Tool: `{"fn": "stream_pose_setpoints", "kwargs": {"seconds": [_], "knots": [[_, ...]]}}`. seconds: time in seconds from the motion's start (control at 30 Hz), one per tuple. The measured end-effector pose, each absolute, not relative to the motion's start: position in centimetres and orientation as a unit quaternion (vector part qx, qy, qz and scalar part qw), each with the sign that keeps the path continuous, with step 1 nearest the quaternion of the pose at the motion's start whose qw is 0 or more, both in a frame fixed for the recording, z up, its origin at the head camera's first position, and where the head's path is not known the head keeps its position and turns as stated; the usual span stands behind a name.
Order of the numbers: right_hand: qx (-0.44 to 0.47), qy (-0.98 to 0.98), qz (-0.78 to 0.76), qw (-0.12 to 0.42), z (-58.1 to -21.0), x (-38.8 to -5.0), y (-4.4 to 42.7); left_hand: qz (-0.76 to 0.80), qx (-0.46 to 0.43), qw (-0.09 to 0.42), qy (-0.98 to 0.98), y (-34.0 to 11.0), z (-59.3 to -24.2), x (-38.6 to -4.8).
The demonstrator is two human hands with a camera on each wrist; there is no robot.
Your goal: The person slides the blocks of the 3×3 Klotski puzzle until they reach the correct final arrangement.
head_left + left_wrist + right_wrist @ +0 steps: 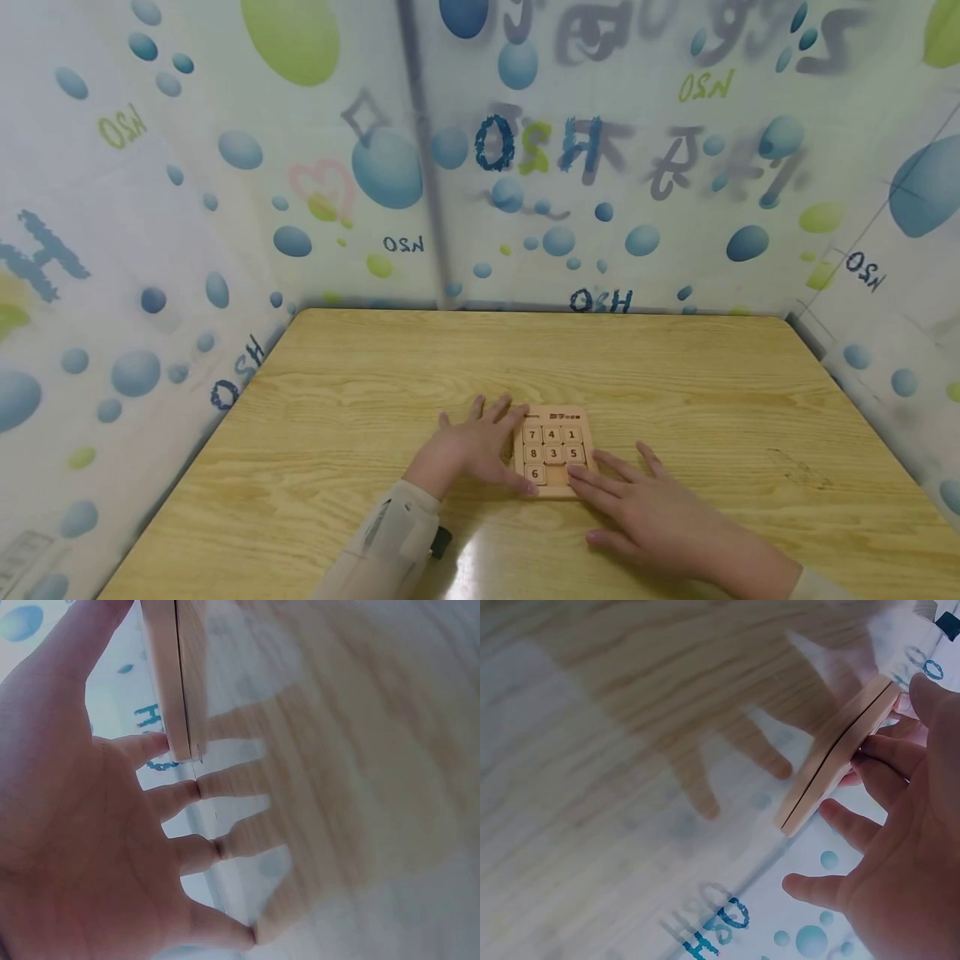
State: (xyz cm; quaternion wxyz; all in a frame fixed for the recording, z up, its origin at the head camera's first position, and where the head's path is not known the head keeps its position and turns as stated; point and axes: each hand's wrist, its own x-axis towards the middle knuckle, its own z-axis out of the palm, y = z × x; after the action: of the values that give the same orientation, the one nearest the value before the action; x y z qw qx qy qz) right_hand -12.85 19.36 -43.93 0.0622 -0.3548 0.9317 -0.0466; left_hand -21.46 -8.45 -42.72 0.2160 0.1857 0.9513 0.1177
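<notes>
A wooden sliding number puzzle [555, 492] lies flat on the table. Its tiles read 7, 4, 1 on top, 8, 3, 5 in the middle and 6 at lower left; the bottom middle slot is bare. My left hand [476, 446] lies along the left side with spread fingers, its thumb at the lower left corner and its index finger at the upper left one. Fingertips of my right hand [648, 508] rest on the lower right corner, covering that slot. Both wrist views show the puzzle only edge-on, as a board [166, 675] beside the fingers.
The glossy wood-grain table [360, 367] reflects the hands. Behind it stands a pale curtain [645, 275] printed with blue and green drops, and similar sheets hang at both sides. A small black piece [441, 542] sits at the left wrist.
</notes>
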Motion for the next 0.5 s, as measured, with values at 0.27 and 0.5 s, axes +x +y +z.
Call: {"fn": "stream_pose_setpoints", "kwargs": {"seconds": [0.27, 0.5], "knots": [[-0.346, 0.934, -0.051, 0.073, -43.8, -13.0, 19.7, 0.114, 0.190, 0.213, 0.952, -8.4, -42.7, -21.6], [-0.349, 0.933, -0.053, 0.062, -43.4, -14.3, 18.8, 0.112, 0.189, 0.214, 0.952, -8.4, -42.7, -21.6]]}}
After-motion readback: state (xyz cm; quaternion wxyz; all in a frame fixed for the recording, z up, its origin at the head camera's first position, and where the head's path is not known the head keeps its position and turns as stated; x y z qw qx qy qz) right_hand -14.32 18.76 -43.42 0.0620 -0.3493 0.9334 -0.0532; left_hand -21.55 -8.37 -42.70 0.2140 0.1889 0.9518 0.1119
